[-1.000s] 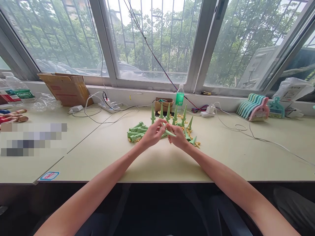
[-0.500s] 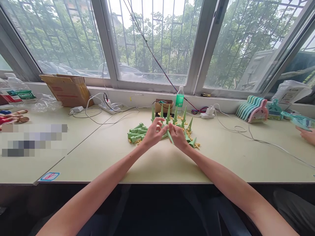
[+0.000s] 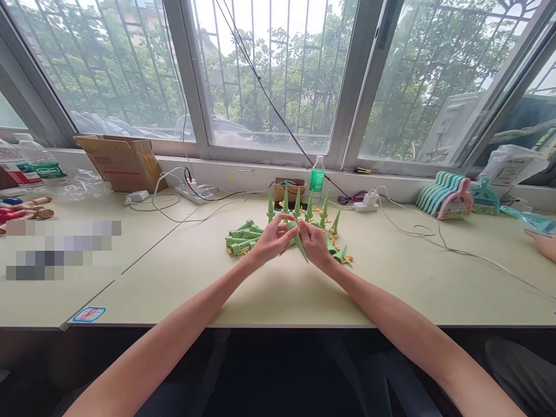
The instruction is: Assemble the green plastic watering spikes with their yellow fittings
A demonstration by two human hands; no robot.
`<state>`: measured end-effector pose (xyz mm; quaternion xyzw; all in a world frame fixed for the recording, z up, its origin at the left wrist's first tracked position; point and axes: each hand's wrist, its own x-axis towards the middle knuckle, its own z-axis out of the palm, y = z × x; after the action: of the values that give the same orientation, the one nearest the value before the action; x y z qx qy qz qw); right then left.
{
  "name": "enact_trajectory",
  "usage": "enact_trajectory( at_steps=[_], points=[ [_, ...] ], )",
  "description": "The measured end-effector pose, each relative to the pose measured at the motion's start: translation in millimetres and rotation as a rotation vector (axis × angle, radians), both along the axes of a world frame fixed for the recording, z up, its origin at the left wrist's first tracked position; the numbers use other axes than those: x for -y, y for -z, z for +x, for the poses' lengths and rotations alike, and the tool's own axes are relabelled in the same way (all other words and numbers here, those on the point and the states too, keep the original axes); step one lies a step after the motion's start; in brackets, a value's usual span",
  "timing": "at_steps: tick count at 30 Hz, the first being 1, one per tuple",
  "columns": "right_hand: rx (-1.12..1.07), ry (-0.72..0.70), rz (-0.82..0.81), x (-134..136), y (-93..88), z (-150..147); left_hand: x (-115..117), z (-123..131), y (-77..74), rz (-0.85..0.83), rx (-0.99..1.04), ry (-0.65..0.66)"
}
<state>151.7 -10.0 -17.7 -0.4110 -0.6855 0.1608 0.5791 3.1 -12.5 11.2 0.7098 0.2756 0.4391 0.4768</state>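
A green plastic watering spike (image 3: pixel 301 248) is held between my hands, its pointed end down toward me and its wide end up. My left hand (image 3: pixel 273 240) is closed on the wide end with thumb and forefinger. My right hand (image 3: pixel 314 243) is closed against the spike's right side, fingertips at the wide end; whether it also pinches a small yellow piece is hidden. Just behind, several green spikes (image 3: pixel 296 204) stand upright in a row. More green spikes (image 3: pixel 243 236) lie piled left of my left hand. Small yellow plastic pieces (image 3: pixel 347 260) lie scattered right of my right hand.
Behind the spikes stand a small cardboard box (image 3: pixel 290 188) and a green-labelled bottle (image 3: pixel 317 175). White cables (image 3: pixel 421 227) cross the table at right, near a row of dustpans (image 3: pixel 443 194). Another person's hand (image 3: pixel 542 243) is at the far right. A cardboard carton (image 3: pixel 121 165) stands at left.
The held spike has turned slightly, so more of its wide end shows. My left forefinger has come down over it. My right hand stays almost in place.
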Motion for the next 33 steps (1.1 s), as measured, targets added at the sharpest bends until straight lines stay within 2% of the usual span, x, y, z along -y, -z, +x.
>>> enact_trajectory(
  at_steps=[12,20,26,29,33],
  points=[
    [-0.005,-0.067,-0.106,-1,0.0,2,-2,0,4.8,0.265,-0.124,-0.127],
    [-0.036,-0.065,-0.125,0,-0.1,0,1,2,2.1,0.15,-0.081,-0.119],
    [-0.081,-0.088,-0.098,5,-0.3,-3,-1,3,2.1,0.011,-0.077,-0.043],
    [-0.089,-0.099,-0.085,7,-1.5,-3,-3,3,4.4,0.005,-0.126,-0.006],
    [-0.088,-0.092,-0.087,8,-1.6,-3,-3,4,4.1,0.053,-0.119,-0.025]
  ],
)
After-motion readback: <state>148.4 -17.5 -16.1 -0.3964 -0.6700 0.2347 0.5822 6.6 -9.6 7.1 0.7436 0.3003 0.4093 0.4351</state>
